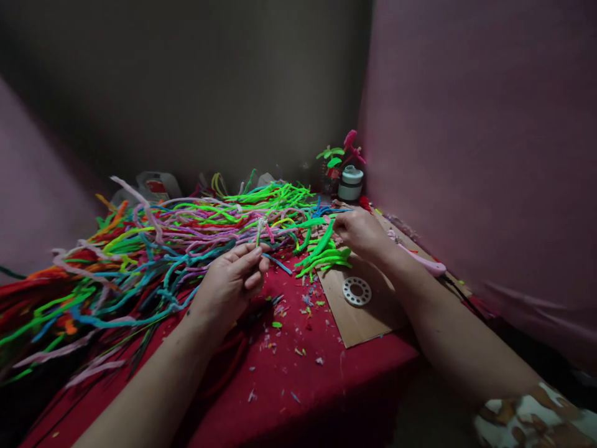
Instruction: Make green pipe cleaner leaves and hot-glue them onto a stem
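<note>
My left hand (232,277) is closed in a pinch, thumb against forefinger, on a small pipe-cleaner piece (260,231) that is whitish at the top and greenish lower down. It stands upright above the fingertips. My right hand (362,231) is closed, its fingers curled down at the back of the cardboard. What those fingers hold, if anything, is hidden behind the hand. Just left of it and below lie bright green leaf-shaped pipe-cleaner pieces (323,256). A large heap of coloured pipe cleaners (186,233) spreads behind and left of my left hand.
A red cloth (312,379) strewn with fluff scraps covers the table. On a cardboard sheet (342,317) lies a white ring with holes (349,283). A pink-handled tool with a cord (429,266) lies at right. Behind are a pale jar (350,183) and pipe-cleaner flowers (352,144).
</note>
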`<state>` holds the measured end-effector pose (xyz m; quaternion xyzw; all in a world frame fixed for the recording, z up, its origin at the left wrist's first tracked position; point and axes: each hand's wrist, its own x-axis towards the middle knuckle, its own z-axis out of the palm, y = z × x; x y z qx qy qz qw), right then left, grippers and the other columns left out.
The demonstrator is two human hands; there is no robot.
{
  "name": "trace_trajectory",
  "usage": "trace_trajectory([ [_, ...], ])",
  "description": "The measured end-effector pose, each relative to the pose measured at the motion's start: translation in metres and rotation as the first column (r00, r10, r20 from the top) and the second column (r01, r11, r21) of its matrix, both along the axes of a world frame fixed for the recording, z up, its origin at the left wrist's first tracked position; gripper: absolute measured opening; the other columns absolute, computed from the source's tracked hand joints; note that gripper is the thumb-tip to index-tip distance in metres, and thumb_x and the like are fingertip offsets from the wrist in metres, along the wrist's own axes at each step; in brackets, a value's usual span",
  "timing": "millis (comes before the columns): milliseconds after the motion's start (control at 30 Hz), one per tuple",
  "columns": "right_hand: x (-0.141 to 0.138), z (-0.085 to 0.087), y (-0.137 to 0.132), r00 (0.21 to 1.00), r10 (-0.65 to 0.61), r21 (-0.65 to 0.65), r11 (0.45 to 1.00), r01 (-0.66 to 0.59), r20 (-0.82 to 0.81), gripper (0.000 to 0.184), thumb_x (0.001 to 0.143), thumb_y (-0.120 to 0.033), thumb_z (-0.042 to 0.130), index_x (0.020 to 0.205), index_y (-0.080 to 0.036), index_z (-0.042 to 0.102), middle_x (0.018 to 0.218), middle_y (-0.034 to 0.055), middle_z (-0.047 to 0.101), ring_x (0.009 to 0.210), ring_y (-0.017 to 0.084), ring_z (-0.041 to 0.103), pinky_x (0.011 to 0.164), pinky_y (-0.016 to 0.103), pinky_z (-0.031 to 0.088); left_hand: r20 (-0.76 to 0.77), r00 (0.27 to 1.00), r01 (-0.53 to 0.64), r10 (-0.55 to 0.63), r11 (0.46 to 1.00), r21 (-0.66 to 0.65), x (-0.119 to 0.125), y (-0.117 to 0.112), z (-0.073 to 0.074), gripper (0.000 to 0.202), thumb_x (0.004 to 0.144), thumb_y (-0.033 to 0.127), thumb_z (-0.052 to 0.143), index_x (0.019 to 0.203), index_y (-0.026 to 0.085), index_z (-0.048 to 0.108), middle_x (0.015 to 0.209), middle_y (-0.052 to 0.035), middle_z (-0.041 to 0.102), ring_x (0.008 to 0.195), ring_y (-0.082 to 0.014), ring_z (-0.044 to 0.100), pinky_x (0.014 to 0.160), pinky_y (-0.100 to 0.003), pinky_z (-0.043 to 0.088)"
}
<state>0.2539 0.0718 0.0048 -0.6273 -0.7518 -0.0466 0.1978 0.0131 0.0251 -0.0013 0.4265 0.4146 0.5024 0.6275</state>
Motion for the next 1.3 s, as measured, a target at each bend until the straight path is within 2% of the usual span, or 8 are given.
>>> trace_trajectory([
  [133, 0.014, 0.006, 0.002, 0.998, -0.043, -0.091, 0.995, 0.047, 0.046, 0.015, 0.071, -0.017, 0.056, 0.073, -0.018, 0.071, 0.072, 0.0072, 0.066, 0.061, 0.014, 0.053, 0.054, 0.026, 0.028, -0.021, 0.999, 0.028, -0.029, 0.999, -0.029, -0.001, -0.001, -0.004, 0.018, 0.072, 0.023, 0.064, 0.087, 0.013, 0.059, 0.061, 0.0029, 0.053, 0.037, 0.0008, 0.030, 0.034, -0.011, 0.021],
  [333, 0.008, 0.000, -0.001, 0.994, 0.110, -0.226, 0.968, -0.109, -0.006, 0.011, 0.070, -0.022, 0.059, 0.066, -0.018, 0.069, 0.063, 0.0048, 0.062, 0.056, 0.013, 0.049, 0.051, 0.026, 0.026, -0.079, 0.992, 0.095, -0.100, 0.993, -0.067, 0.005, -0.007, -0.005, 0.020, 0.074, 0.029, 0.064, 0.086, 0.014, 0.058, 0.059, 0.0045, 0.050, 0.037, 0.0008, 0.027, 0.035, -0.012, 0.018],
  [600, -0.006, -0.010, -0.004, 0.984, 0.121, -0.222, 0.971, -0.091, 0.128, 0.015, 0.074, -0.014, 0.051, 0.071, -0.014, 0.065, 0.072, 0.0111, 0.063, 0.059, 0.016, 0.051, 0.050, 0.027, 0.025, -0.117, 0.988, 0.097, -0.101, 0.994, -0.042, 0.003, -0.007, -0.003, 0.020, 0.074, 0.030, 0.064, 0.083, 0.014, 0.057, 0.059, 0.0044, 0.050, 0.036, 0.0009, 0.028, 0.034, -0.013, 0.017],
  [833, -0.007, -0.007, -0.005, 0.990, 0.036, -0.070, 0.997, -0.027, 0.133, 0.021, 0.082, -0.017, 0.044, 0.093, -0.015, 0.062, 0.086, 0.0135, 0.064, 0.073, 0.021, 0.056, 0.059, 0.028, 0.032, -0.101, 0.991, 0.088, -0.091, 0.995, -0.038, 0.003, -0.007, -0.003, 0.021, 0.074, 0.031, 0.064, 0.086, 0.015, 0.057, 0.060, 0.0041, 0.051, 0.037, 0.0005, 0.028, 0.035, -0.013, 0.019],
  [1000, -0.005, -0.011, -0.001, 0.972, 0.183, 0.206, 0.967, -0.151, -0.145, 0.019, 0.077, -0.008, 0.045, 0.085, -0.014, 0.061, 0.088, 0.0104, 0.062, 0.083, 0.019, 0.054, 0.072, 0.028, 0.037, -0.085, 0.992, 0.086, -0.090, 0.995, -0.048, 0.003, -0.006, -0.005, 0.021, 0.073, 0.029, 0.064, 0.087, 0.015, 0.058, 0.060, 0.0037, 0.051, 0.037, 0.0007, 0.029, 0.034, -0.012, 0.019],
  [1100, -0.005, -0.011, -0.001, 0.819, 0.324, 0.361, 0.920, -0.156, -0.473, 0.018, 0.071, -0.006, 0.046, 0.076, -0.015, 0.060, 0.081, 0.0063, 0.060, 0.077, 0.016, 0.054, 0.070, 0.028, 0.041, -0.060, 0.995, 0.075, -0.078, 0.996, -0.053, 0.003, -0.005, -0.005, 0.021, 0.073, 0.029, 0.065, 0.088, 0.015, 0.059, 0.061, 0.0036, 0.052, 0.037, 0.0010, 0.028, 0.034, -0.012, 0.019],
  [1200, -0.012, -0.008, -0.006, 0.422, 0.383, 0.306, 0.921, -0.241, -0.822, 0.014, 0.068, -0.008, 0.050, 0.072, -0.017, 0.059, 0.072, 0.0016, 0.058, 0.062, 0.013, 0.054, 0.061, 0.029, 0.044, -0.012, 0.997, 0.080, -0.081, 0.995, -0.054, 0.003, -0.006, -0.003, 0.020, 0.073, 0.027, 0.065, 0.087, 0.014, 0.059, 0.063, 0.0035, 0.052, 0.038, 0.0006, 0.029, 0.034, -0.012, 0.020],
  [1300, -0.026, -0.009, -0.015, 0.023, 0.337, 0.289, 0.839, -0.461, -0.941, 0.008, 0.064, -0.010, 0.057, 0.066, -0.017, 0.060, 0.073, 0.0010, 0.059, 0.062, 0.012, 0.055, 0.059, 0.029, 0.047, 0.056, 0.993, 0.103, -0.100, 0.992, -0.068, 0.005, -0.008, -0.001, 0.021, 0.072, 0.026, 0.066, 0.088, 0.014, 0.060, 0.068, 0.0028, 0.054, 0.039, 0.0008, 0.029, 0.035, -0.012, 0.022],
])
